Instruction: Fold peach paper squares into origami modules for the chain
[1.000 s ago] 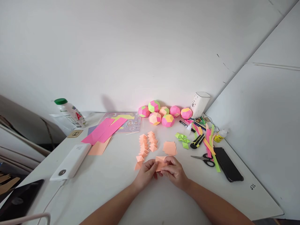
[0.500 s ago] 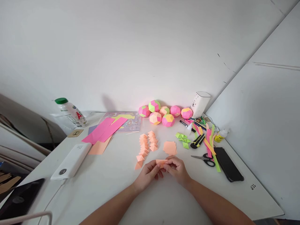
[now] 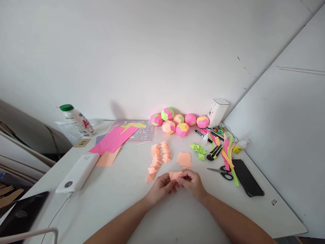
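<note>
Between my two hands is a small piece of peach paper [image 3: 175,175], its upper edge showing above my fingers. My left hand [image 3: 162,186] pinches its left side, and my right hand [image 3: 191,183] pinches the right; the lower part is hidden by the fingers. Just beyond lies a stack of peach paper squares [image 3: 184,159]. Two rows of folded peach paper pieces [image 3: 155,156] stand left of the stack. To the right sit several folded green paper pieces [image 3: 198,150].
Several paper balls [image 3: 168,127] rest against the wall. Scissors [image 3: 222,173], a utility knife [image 3: 214,152], paper strips [image 3: 225,152], a glue bottle [image 3: 239,147] and a black phone [image 3: 247,178] lie right. Leftward are pink sheets [image 3: 114,140], a white power bank [image 3: 77,173] and a bottle [image 3: 77,120].
The peach paper shows slightly more of its face above my fingers, its upper edge now bowed. Both hands stay almost in place. The view has shifted slightly.
</note>
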`<state>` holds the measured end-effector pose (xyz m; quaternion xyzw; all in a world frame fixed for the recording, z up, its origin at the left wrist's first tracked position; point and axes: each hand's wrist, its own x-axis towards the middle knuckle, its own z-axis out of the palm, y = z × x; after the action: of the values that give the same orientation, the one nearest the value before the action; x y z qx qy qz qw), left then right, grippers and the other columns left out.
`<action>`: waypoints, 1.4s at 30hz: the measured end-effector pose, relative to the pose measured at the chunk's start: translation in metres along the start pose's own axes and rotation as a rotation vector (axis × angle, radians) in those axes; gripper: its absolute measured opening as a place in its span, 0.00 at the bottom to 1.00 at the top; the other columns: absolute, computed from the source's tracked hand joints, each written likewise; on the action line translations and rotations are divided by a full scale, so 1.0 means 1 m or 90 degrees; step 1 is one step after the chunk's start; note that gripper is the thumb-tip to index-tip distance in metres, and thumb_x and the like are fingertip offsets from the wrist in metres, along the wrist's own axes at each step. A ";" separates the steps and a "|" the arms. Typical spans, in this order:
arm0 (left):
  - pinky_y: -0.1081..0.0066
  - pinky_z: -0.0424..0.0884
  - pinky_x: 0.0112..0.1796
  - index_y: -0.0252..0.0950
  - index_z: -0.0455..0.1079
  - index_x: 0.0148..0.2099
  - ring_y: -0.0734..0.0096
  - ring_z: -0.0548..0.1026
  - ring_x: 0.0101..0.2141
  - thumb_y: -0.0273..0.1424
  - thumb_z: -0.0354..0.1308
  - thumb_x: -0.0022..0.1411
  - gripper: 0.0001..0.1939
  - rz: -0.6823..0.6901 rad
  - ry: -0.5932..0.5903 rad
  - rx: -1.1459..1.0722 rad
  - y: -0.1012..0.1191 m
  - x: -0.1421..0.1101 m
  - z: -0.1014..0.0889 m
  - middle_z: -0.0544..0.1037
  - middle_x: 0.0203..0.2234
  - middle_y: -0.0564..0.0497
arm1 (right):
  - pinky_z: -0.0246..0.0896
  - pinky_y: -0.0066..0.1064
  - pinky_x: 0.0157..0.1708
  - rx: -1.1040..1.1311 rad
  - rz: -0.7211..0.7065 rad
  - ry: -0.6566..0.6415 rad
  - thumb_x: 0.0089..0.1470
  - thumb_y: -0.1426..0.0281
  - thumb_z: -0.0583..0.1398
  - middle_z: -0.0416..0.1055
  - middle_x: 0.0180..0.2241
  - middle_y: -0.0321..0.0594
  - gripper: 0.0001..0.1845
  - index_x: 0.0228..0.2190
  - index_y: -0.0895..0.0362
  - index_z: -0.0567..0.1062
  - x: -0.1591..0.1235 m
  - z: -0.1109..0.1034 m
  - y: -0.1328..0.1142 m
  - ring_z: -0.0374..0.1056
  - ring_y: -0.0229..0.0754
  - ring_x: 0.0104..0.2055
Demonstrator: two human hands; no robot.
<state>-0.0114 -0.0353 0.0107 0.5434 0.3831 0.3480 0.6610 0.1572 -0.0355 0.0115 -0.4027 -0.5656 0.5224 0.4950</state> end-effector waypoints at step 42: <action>0.74 0.65 0.25 0.35 0.68 0.31 0.73 0.70 0.21 0.44 0.56 0.58 0.16 -0.009 0.048 -0.005 0.007 0.000 0.002 0.77 0.20 0.52 | 0.53 0.26 0.21 -0.028 0.085 -0.062 0.52 0.56 0.58 0.65 0.21 0.33 0.18 0.23 0.58 0.65 0.002 -0.002 -0.001 0.57 0.33 0.21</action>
<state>-0.0099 -0.0350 0.0174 0.5244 0.4100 0.3652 0.6508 0.1585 -0.0337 0.0131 -0.4244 -0.5722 0.5607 0.4219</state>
